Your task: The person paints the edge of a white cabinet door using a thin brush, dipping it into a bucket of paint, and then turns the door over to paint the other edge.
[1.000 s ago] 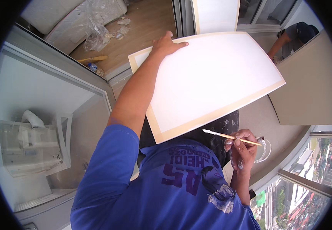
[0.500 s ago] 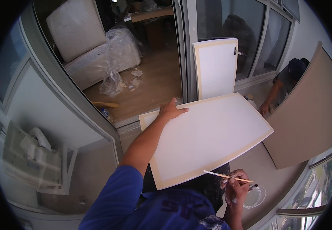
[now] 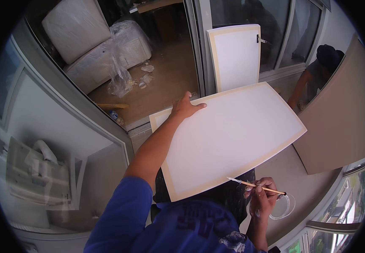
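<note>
White panel [image 3: 233, 135] apparently across lap [image 3: 231, 196], pale floor [image 3: 277, 168], round tub [image 3: 280, 208] on it

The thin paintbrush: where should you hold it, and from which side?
I'd pinch the paintbrush's bare wooden handle between thumb and fingers, coming from the right, as the right hand does. The whitened tip points left, toward the white panel, so holding the slim handle would probably keep fingers off the white stuff.

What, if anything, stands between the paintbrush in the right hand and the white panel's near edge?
Nothing visible: the paintbrush, held in the right hand, has its tip right by the near edge of the white panel; whether they touch, I cannot tell.
</note>
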